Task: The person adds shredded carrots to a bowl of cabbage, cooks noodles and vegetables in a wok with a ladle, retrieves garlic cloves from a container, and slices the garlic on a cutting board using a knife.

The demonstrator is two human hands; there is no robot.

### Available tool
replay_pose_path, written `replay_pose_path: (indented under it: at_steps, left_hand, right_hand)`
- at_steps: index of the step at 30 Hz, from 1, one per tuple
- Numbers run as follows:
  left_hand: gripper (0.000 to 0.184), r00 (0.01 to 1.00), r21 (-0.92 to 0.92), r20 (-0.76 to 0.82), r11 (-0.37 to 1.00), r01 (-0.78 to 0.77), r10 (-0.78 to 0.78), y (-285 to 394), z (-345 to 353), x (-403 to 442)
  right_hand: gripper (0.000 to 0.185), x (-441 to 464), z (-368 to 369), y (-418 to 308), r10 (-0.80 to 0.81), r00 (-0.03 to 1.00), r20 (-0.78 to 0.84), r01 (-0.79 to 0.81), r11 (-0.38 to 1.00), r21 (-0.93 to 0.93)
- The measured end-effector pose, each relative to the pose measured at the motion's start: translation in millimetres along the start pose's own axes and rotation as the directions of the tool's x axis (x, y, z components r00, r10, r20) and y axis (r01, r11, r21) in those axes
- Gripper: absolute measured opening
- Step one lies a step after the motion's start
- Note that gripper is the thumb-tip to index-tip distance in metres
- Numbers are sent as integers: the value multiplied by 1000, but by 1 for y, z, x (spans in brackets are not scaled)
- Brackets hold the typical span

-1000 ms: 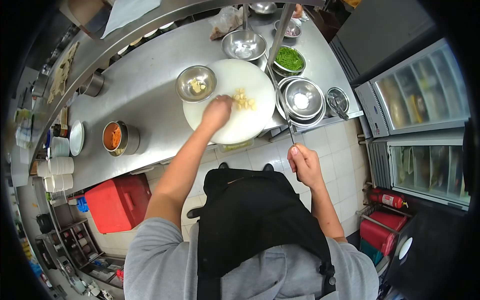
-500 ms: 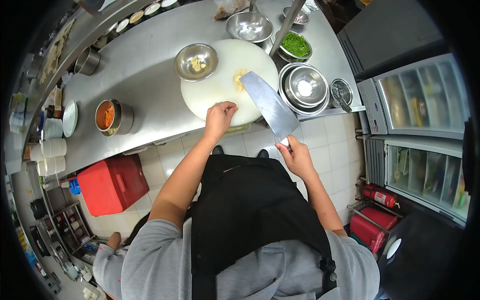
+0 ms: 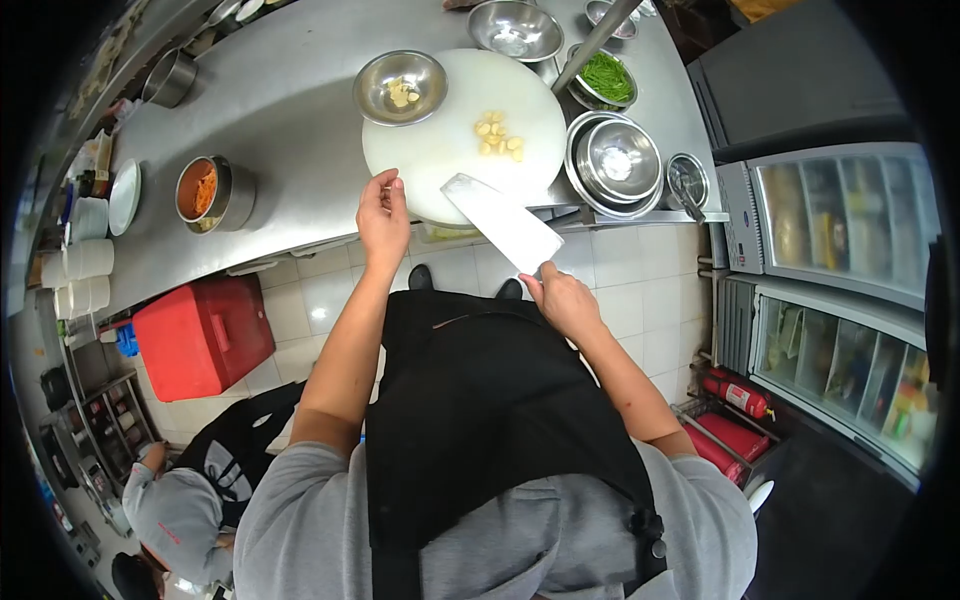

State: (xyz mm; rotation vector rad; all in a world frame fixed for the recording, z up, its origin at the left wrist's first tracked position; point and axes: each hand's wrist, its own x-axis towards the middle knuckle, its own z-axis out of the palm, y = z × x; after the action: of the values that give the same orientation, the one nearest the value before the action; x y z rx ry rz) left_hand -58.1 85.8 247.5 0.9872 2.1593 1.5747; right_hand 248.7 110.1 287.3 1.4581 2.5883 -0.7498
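Observation:
My right hand (image 3: 565,302) is wrapped round the handle of a cleaver (image 3: 503,222). Its broad blade slants up and left, with the tip over the near edge of the round white cutting board (image 3: 430,160). My left hand (image 3: 383,222) is by the board's left near edge, fingers loosely curled and apart, with nothing visible in them. Pale yellow slices (image 3: 497,136), perhaps garlic or ginger, lie in a loose group on the board. More pale pieces (image 3: 402,92) sit in a steel bowl (image 3: 372,105) at the board's far left.
Nested steel bowls (image 3: 622,165) stand right of the board, below a bowl of chopped greens (image 3: 606,77). A steel post (image 3: 592,52) rises at the counter's right. Pots, one with shredded orange food (image 3: 205,192), stand left. Another person (image 3: 190,500) is behind at lower left.
The cleaver has moved back and left, away from the slices, which now lie more spread out. My left hand has moved left and its fingers have loosened.

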Motion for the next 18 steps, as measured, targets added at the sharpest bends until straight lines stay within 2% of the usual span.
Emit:
replay_pose_path:
  at_steps: [1, 3, 4, 5, 6, 8, 9, 10, 11, 12, 13, 14, 16, 18]
  left_hand:
    - [21, 1000, -7, -7, 1000, -2, 2, 1, 1, -1]
    - [20, 987, 44, 97, 990, -135, 130, 2, 1, -5]
    - [20, 987, 43, 95, 990, -136, 131, 1, 3, -5]
    - [21, 975, 25, 169, 989, -148, 141, 0, 7, -5]
    - [22, 958, 7, 244, 988, -157, 150, 1, 11, -6]
    - [24, 946, 62, 300, 986, -152, 127, 11, 20, -7]
    - [27, 900, 153, 339, 928, -341, 275, 11, 27, -4]
    - [29, 825, 230, 392, 825, -517, 407, 11, 34, -3]
    - [34, 807, 211, 484, 849, -484, 339, 12, 39, -1]
    - [34, 802, 207, 484, 844, -494, 351, 13, 47, 3]
    - [37, 860, -26, 487, 987, -159, 151, 16, 56, 6]
    - [39, 838, -241, 543, 946, 216, -53, 17, 65, 7]
    - [45, 837, -316, 547, 927, 202, 4, 44, 72, 13]
    - [45, 885, -534, 462, 778, 331, -59, 69, 80, 15]
  right_hand:
    - [46, 3, -9, -4, 1, 1000, -7, 0, 1000, 16]
    - [46, 1, -12, -7, 8, 1000, -10, -7, 999, 38]
    - [47, 0, -12, -5, -3, 998, -60, 10, 992, 122]
    - [48, 0, -13, -4, -12, 994, -111, 34, 979, 203]
    - [48, 1, -19, -4, -14, 994, -111, 36, 979, 202]
    - [49, 0, -42, -9, 101, 989, 109, -146, 806, 573]
    - [49, -1, -49, -12, 142, 964, 226, -264, 632, 728]
    - [49, -2, -50, -10, 146, 964, 220, -262, 629, 732]
    - [50, -2, -52, -5, 106, 949, 296, -311, 461, 831]
    - [50, 0, -56, -1, 48, 933, 356, -355, 277, 893]
    - [52, -1, -61, 1, 29, 915, 401, -399, 202, 894]
    - [52, -2, -63, 1, 33, 920, 391, -389, 200, 899]
    - [52, -1, -64, 2, -16, 906, 424, -418, 135, 898]
    - [52, 2, -59, -4, -8, 908, 419, -416, 115, 902]
